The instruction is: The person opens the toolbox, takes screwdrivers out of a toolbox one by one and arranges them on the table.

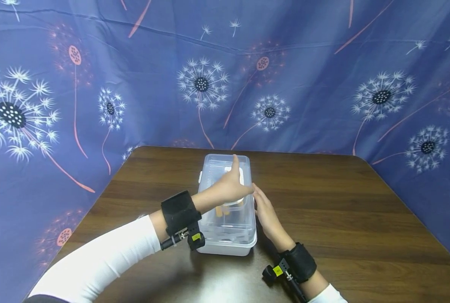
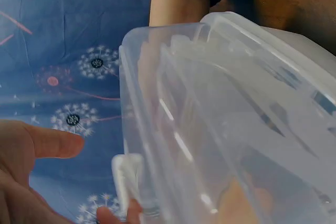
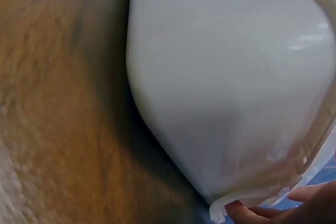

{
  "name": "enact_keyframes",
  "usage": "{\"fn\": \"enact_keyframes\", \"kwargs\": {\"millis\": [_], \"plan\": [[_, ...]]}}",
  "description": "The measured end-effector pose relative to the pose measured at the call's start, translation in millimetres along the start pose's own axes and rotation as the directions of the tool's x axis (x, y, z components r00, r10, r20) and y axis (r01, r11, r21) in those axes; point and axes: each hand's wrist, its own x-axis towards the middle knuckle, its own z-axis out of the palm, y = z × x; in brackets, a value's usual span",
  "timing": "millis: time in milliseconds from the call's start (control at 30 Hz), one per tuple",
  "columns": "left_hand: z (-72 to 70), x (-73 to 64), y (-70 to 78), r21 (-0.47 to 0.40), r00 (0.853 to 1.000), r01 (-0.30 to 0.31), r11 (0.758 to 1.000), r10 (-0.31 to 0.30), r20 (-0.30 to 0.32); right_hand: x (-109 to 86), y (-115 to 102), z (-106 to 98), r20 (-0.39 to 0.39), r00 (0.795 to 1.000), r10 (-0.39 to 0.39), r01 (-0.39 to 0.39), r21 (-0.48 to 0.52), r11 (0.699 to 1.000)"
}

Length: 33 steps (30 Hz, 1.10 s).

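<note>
A plastic storage box stands on the table, with a clear lid (image 1: pixel 225 227) over a white base (image 1: pixel 225 249). My left hand (image 1: pixel 230 185) reaches across the lid to the box's right side, one digit pointing away and the others toward the right edge. In the left wrist view, fingertips are at a white side latch (image 2: pixel 126 179). Along that same side lies my right hand (image 1: pixel 268 216), its fingers extended. The right wrist view has its fingers (image 3: pixel 315 205) at a white latch (image 3: pixel 218 211), which hangs outward from the rim.
Orange-tan pieces (image 1: pixel 222 210) show through the lid. Another white latch (image 1: pixel 200 176) is on the box's left side. The brown wooden table (image 1: pixel 342 219) ends at a blue dandelion-print cloth (image 1: pixel 304 75) behind it.
</note>
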Motion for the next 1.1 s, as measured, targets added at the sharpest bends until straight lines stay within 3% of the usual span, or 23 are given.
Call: {"fn": "enact_keyframes", "kwargs": {"millis": [267, 500, 700, 1100], "plan": [[-7.7, 7.2, -15.9, -0.064, 0.996, 0.057, 0.996, -0.062, -0.067, -1.1, 1.5, 0.4, -0.001, 1.000, 0.001, -0.001, -0.020, 1.000], [-16.6, 10.7, -29.0, -0.129, 0.987, 0.070, 0.989, -0.087, -0.134, 0.2, 2.1, -2.1, -0.010, 1.000, -0.009, 0.008, -0.041, 0.999], [-24.3, 8.9, -43.6, -0.072, 0.985, 0.004, 0.997, -0.016, -0.171, 1.6, 3.5, -3.6, -0.013, 1.000, -0.004, 0.004, -0.032, 0.999], [-27.8, 0.8, -64.0, -0.123, 0.970, -0.080, 0.989, 0.049, -0.238, 1.7, 6.2, -3.2, -0.041, 0.998, 0.037, -0.038, -0.037, 0.999]]}}
